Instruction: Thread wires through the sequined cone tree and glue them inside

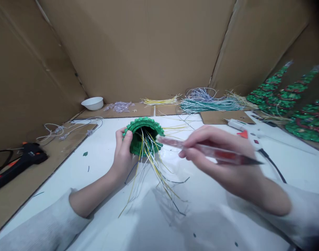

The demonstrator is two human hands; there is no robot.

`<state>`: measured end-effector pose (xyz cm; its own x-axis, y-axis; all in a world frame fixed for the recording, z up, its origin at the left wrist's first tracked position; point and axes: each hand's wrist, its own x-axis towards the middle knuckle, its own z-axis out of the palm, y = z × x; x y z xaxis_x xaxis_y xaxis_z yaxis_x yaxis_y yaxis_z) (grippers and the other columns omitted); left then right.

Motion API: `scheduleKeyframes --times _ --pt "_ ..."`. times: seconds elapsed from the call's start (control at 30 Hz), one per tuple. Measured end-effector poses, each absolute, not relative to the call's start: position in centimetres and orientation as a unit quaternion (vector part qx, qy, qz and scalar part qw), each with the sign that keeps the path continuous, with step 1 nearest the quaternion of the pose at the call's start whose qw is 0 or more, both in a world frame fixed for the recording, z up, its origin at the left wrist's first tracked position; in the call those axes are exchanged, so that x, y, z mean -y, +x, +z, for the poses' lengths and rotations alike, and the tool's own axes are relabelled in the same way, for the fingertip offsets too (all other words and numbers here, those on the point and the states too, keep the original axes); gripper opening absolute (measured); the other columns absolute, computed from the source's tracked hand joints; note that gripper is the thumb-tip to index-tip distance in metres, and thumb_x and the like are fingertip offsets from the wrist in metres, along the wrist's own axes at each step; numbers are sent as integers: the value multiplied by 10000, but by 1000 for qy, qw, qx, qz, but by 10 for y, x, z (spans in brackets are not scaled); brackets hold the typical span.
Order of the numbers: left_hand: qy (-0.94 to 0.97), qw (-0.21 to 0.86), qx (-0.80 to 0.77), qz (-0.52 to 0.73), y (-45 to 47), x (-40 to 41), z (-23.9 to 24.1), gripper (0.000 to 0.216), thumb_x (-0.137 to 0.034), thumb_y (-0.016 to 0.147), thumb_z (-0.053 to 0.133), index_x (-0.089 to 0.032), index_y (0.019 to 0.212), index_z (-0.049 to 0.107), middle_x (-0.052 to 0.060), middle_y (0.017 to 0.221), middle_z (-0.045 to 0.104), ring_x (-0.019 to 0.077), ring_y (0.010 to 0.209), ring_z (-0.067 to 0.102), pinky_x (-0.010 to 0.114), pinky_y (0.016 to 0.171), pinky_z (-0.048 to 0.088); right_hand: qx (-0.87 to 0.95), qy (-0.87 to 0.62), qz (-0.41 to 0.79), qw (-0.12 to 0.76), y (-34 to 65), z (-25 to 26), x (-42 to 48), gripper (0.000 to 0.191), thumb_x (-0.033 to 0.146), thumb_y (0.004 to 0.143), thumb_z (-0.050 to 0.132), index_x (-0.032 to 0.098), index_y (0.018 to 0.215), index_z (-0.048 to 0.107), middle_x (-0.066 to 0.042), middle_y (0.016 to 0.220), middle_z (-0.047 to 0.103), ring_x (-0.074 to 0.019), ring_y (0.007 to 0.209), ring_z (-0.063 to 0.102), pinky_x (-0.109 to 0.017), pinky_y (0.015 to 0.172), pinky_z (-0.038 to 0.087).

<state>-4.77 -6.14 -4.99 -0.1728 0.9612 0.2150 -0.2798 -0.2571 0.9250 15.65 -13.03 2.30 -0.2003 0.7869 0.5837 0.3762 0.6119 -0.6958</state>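
My left hand (123, 150) is wrapped round a green Christmas tree ornament (142, 121) with a knobbly rim, its hollow base turned toward me. A bundle of thin white, yellow and dark wires (151, 160) spills out of the opening and fans over the table. In my right hand (222, 157), between thumb and fingers, is a clear, reddish pen-like tool (214, 152), blurred by motion. Its dark pointed end faces right, and its pale other end is close to the ornament's right rim. Whether that end touches the wires, I cannot tell.
Bundled yellow wires (162, 101) and green and white wires (212, 104) lie at the back. A white bowl (93, 103) and clear plastic pieces (121, 106) sit back left. A black glue gun (31, 154) rests left; decorated trees (292, 92) and a white corded tool (238, 125) are right.
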Motion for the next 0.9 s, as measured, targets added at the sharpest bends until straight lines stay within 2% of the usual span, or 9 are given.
scheduleKeyframes --times 0.1,0.3,0.47,0.67,0.9 --pt "440 472 -388 658 -48 61 -50 211 -416 835 539 -250 955 486 -8 956 577 158 864 576 252 690 461 768 -362 216 483 138 9 119 58 207 835 559 201 874 602 -13 822 629 -113 711 590 -199 516 469" --pt "454 462 -383 658 -49 60 -50 215 -409 836 543 -230 937 479 -17 890 561 126 809 560 230 702 451 830 -264 140 470 119 -13 93 139 177 864 530 147 991 578 -42 890 623 -105 709 543 -229 612 460" --pt "447 479 -372 658 -47 63 -47 194 -389 839 549 -227 920 480 -27 864 558 107 787 566 198 664 456 843 -329 84 418 111 -19 87 185 178 893 472 114 1036 571 -84 973 619 -142 769 558 -271 657 467" --pt "451 483 -371 653 -49 63 -49 202 -391 829 566 -234 929 487 -32 842 551 102 771 560 188 655 459 815 -367 88 440 99 -23 83 159 149 876 491 107 998 585 -82 942 614 -143 755 552 -268 653 457" --pt "462 467 -376 653 -52 58 -56 259 -434 818 563 -235 967 490 3 947 560 130 844 561 229 698 475 793 -398 119 446 91 -24 80 157 182 848 547 129 983 606 -68 934 632 -150 768 564 -280 679 451"
